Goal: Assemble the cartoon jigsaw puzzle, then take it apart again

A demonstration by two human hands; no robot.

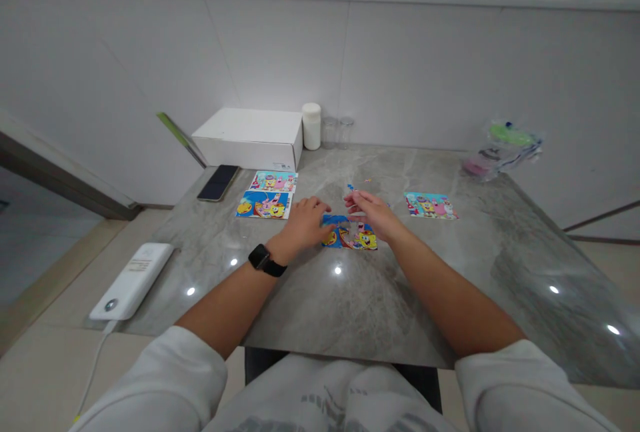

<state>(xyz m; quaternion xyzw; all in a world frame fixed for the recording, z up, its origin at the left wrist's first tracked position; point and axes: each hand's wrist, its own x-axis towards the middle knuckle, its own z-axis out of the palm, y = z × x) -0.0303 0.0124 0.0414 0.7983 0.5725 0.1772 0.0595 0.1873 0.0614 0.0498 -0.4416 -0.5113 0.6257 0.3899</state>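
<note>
A blue cartoon card [351, 237] lies on the grey table in front of me, with a gap in its picture near the middle. My left hand [306, 222] rests at its left edge, fingers apart. Above its right part is my right hand [369, 209], fingertips pinched together; whatever they hold is too small to make out. Small blue pieces [351, 187] lie just beyond my right fingers. To the left are another blue cartoon card [264, 205] and a light cartoon card [274, 182]. A similar light card [431, 206] lies at the right.
At the back left stand a white box [250, 135], a white bottle [311, 127] and two clear glasses [346, 133]. A phone [219, 183] and a white power bank [134, 280] are at the left. A plastic bag [503, 151] sits at the back right of the table [350, 312].
</note>
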